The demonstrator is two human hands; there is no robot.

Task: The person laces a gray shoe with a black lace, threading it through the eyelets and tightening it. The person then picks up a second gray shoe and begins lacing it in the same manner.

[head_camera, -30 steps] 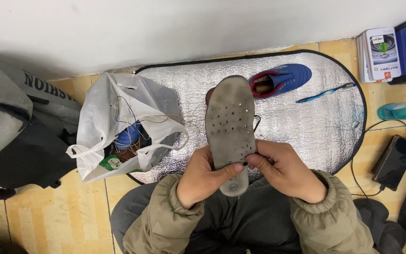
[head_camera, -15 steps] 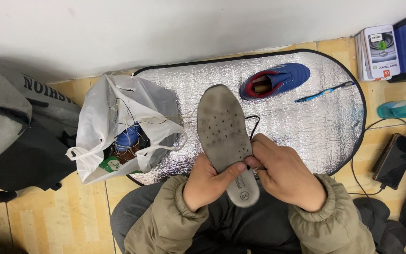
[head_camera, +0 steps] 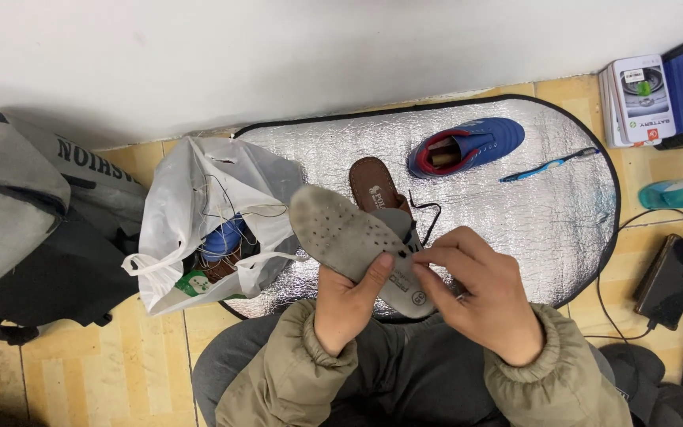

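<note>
Our left hand [head_camera: 353,304] grips the grey insole [head_camera: 345,237]; our right hand [head_camera: 480,296] pinches its heel end — we should keep it flat, supported.

Even, soft indoor light; glare speckles the silver foil mat [head_camera: 515,229] (brightest centrally); faint shadow on the wall [head_camera: 278,63]; focus sharp throughout.

single head-worn view, looking steeply down from above, facing wall [head_camera: 278,47] at top, close over both hands and lap, silver mat [head_camera: 531,205] on floor mid-frame, no second view
</note>
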